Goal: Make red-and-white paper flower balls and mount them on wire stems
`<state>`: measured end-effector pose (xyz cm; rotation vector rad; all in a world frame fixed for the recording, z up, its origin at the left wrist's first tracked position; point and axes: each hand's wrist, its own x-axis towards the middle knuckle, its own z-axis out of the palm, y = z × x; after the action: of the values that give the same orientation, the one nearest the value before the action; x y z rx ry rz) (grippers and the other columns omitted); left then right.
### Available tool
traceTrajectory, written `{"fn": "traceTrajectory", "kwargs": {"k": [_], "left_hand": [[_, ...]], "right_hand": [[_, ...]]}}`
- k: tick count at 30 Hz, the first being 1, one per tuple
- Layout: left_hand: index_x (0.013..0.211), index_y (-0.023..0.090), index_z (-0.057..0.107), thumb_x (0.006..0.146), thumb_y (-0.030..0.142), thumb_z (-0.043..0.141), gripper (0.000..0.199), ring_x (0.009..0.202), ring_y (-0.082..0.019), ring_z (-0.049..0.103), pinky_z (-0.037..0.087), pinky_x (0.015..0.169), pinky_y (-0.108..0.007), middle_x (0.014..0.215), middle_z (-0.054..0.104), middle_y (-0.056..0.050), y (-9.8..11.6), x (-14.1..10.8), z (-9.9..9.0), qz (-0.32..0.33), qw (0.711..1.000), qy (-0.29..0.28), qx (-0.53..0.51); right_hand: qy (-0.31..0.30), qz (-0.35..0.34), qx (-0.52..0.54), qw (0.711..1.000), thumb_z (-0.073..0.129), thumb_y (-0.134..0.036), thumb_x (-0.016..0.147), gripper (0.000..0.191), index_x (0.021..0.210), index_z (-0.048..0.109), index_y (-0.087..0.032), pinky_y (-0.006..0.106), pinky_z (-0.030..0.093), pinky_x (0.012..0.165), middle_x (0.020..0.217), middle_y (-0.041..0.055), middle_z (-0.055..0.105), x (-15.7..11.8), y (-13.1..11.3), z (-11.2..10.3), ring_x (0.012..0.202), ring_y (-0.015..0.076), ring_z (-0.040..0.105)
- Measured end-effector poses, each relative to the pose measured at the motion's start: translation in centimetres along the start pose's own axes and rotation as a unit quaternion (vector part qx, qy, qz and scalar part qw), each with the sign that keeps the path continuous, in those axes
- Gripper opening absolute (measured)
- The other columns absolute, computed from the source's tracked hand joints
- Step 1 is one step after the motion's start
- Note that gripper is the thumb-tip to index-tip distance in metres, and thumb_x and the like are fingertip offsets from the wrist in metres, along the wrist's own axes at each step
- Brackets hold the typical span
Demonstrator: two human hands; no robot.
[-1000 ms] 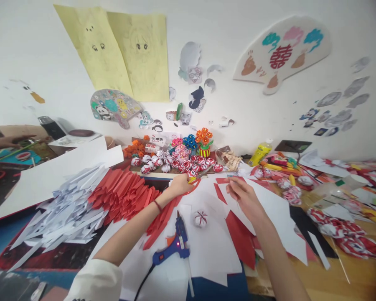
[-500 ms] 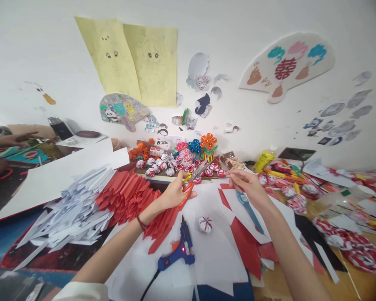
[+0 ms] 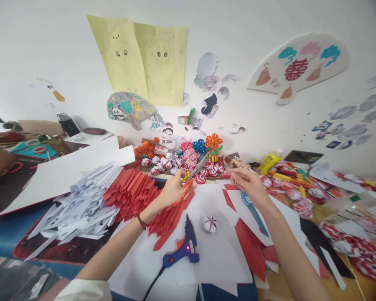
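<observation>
- Scissors (image 3: pixel 196 169) are in the left hand (image 3: pixel 175 190), near the far edge of the white paper (image 3: pixel 219 259). Its fingers curl around the handles.
- Right hand (image 3: pixel 249 184) has its thumb and fingertips close together. I cannot tell if they pinch something tiny.
- It seems best to hold the scissors firmly but softly, and to point the sharp tips away from the right fingers.
- Both arms should stay clear of the glue gun (image 3: pixel 182 253). Its little red light is on, so its tip may be hot.
- The scissors look grey and shiny at the blades, with orange and yellow handles. They slant up toward the bright flowers (image 3: pixel 189 155). I cannot tell how wide the blades are apart.
- A white ball with red stripes (image 3: pixel 210 224) sits just beside the glue gun, on the paper.
</observation>
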<state>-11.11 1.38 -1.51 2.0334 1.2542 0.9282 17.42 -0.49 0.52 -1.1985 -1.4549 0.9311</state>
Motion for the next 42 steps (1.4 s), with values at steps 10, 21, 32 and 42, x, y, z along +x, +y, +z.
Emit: {"fn": "traceTrajectory", "kwargs": {"k": [10,21,32,42], "left_hand": [[0.090,0.023,0.041,0.085,0.049,0.061,0.032,0.057,-0.013,0.049,0.036,0.058,-0.023,0.070,0.058,0.004,0.1,-0.5,-0.2,-0.010,1.000,0.000,-0.014],[0.090,0.023,0.045,0.084,0.050,0.064,0.034,0.054,-0.012,0.051,0.037,0.056,-0.022,0.072,0.066,0.003,-0.4,-0.8,-0.3,-0.016,1.000,-0.003,-0.026],[0.087,0.023,0.046,0.086,0.048,0.062,0.030,0.053,-0.011,0.050,0.036,0.056,-0.022,0.071,0.066,0.004,0.1,-0.7,-0.5,-0.002,1.000,-0.008,-0.011],[0.090,0.023,0.043,0.088,0.058,0.050,0.035,0.060,-0.015,0.052,0.039,0.061,-0.027,0.074,0.059,0.002,0.5,-0.7,-0.7,-0.013,0.998,-0.013,0.059]], "right_hand": [[-0.053,-0.016,-0.049,0.997,0.064,-0.047,0.087,0.035,0.103,0.073,-0.017,0.026,0.038,0.057,0.067,0.0021,0.063,-0.6,1.2,0.6,0.064,0.0145,0.055],[-0.076,-0.012,-0.070,0.995,0.061,-0.046,0.089,0.036,0.104,0.072,-0.015,0.025,0.028,0.051,0.065,0.0016,0.062,-1.0,0.7,1.1,0.057,0.0112,0.048],[-0.094,0.000,-0.063,0.994,0.060,-0.047,0.091,0.037,0.103,0.072,-0.015,0.025,0.029,0.052,0.060,-0.0012,0.054,-0.5,0.7,1.9,0.055,0.0106,0.045],[-0.082,-0.023,-0.058,0.995,0.059,-0.048,0.091,0.037,0.101,0.072,-0.015,0.026,0.029,0.053,0.058,-0.0031,0.048,0.0,0.4,2.7,0.054,0.0102,0.042]]}}
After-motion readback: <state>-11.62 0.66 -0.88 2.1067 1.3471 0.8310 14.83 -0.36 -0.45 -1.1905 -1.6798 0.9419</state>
